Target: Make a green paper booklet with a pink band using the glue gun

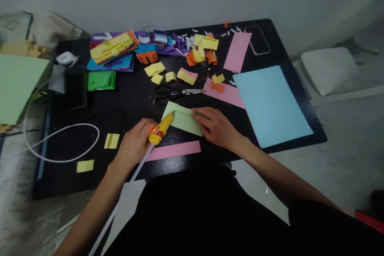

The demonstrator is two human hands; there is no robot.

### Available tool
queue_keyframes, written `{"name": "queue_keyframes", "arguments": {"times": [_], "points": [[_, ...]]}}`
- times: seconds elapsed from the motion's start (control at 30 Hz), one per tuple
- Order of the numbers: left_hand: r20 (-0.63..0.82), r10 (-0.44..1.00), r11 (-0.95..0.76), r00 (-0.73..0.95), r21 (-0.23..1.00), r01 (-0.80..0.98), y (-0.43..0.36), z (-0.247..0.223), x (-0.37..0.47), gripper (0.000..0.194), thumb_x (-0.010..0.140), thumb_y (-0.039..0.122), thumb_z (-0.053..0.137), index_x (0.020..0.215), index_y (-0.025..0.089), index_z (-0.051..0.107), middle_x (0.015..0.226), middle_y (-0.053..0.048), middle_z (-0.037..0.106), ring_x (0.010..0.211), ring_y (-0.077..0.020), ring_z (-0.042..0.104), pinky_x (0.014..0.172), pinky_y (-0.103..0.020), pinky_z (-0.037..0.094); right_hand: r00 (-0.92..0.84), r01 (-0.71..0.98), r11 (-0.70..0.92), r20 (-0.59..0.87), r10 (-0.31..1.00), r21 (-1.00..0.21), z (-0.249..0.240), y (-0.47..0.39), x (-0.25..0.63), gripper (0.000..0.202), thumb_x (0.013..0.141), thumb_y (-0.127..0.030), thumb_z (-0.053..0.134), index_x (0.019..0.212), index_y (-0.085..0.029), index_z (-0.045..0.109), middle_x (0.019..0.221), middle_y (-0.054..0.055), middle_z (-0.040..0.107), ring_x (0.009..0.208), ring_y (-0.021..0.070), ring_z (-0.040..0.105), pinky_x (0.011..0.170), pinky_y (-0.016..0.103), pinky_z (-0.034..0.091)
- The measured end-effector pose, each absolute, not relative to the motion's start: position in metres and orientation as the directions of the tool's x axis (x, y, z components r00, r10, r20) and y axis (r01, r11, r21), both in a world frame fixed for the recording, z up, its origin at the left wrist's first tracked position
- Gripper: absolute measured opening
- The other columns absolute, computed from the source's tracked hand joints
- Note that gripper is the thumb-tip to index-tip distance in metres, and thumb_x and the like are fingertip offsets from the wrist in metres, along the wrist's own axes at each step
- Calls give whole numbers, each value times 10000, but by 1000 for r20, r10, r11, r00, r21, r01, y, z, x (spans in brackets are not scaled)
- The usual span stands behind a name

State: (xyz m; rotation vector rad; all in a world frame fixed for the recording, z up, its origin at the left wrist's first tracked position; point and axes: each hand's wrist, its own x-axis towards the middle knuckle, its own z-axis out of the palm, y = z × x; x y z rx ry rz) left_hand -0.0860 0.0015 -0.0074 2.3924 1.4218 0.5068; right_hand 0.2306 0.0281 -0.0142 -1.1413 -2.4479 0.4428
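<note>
My left hand (136, 138) is closed around a yellow hot glue gun (162, 129) with a small red light glowing on it. Its nozzle points at the left part of a light green paper piece (183, 118), close to the surface; whether it touches I cannot tell. A long white stick or cord (132, 184) trails from the gun's rear toward the lower left. At the other end of the green paper, my right hand (219, 128) holds its edge with the fingers. A pink paper strip (177, 151) lies just in front, near the table's edge.
Black-handled scissors (180, 92) lie behind the green paper. Folded paper bundles (112, 50) and scraps cover the back of the black table (138, 104). Light blue sheets (271, 106) and a phone (257, 41) are on the right. A white cable (97, 138) loops at left.
</note>
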Motion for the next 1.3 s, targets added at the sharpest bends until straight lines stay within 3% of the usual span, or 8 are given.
{"name": "queue_keyframes", "arguments": {"times": [0.13, 0.33, 0.53, 0.77, 1.03, 1.3], "points": [[215, 889, -459, 406, 442, 771, 3, -8, -101, 138, 994, 297, 637, 1128, 263, 629, 1088, -68, 690, 960, -237, 704, 771, -338, 563, -599, 643, 642, 248, 761, -417, -16, 28, 226, 386, 1084, -183, 487, 1431, -178, 656, 1500, 108, 656, 1427, 276, 587, 1137, 511, 552], [291, 938, -312, 188, 474, 824, 16, -3, -81, 136, 980, 350, 659, 1078, 257, 638, 1055, -73, 668, 949, -249, 672, 813, -358, 527, -675, 613, 700, 219, 705, -366, -20, 30, 219, 496, 1023, -84, 462, 1509, -66, 561, 1594, 164, 550, 1536, 281, 466, 1240, 515, 461], [227, 974, -130, 16, 499, 857, 53, -13, -31, 179, 985, 391, 643, 1013, 217, 616, 999, -70, 631, 895, -251, 641, 747, -354, 497, -695, 626, 709, 180, 696, -323, -23, 29, 208, 475, 1074, -137, 400, 1510, -20, 547, 1598, 195, 528, 1543, 288, 453, 1275, 518, 414], [94, 995, -59, 16, 485, 872, 69, -20, -9, 247, 935, 420, 712, 1027, 213, 614, 1042, -75, 630, 882, -264, 650, 717, -360, 483, -684, 630, 696, 176, 707, -345, -29, 27, 209, 461, 1114, -202, 389, 1522, -62, 551, 1591, 181, 533, 1536, 271, 462, 1287, 524, 397], [108, 994, -62, 3, 554, 830, 70, -20, -19, 213, 914, 371, 730, 980, 228, 586, 1006, -52, 616, 899, -252, 625, 753, -357, 475, -694, 645, 705, 160, 702, -296, -25, 17, 233, 448, 1126, -249, 422, 1516, -76, 560, 1591, 166, 537, 1514, 258, 493, 1297, 479, 382], [132, 990, -48, -41, 608, 792, 72, -21, -27, 210, 885, 332, 761, 974, 235, 596, 974, -40, 610, 882, -247, 615, 741, -358, 454, -669, 660, 680, 161, 725, -319, -14, 12, 240, 411, 1108, -266, 477, 1478, -146, 611, 1484, 149, 659, 1438, 271, 589, 1243, 550, 458]]}}
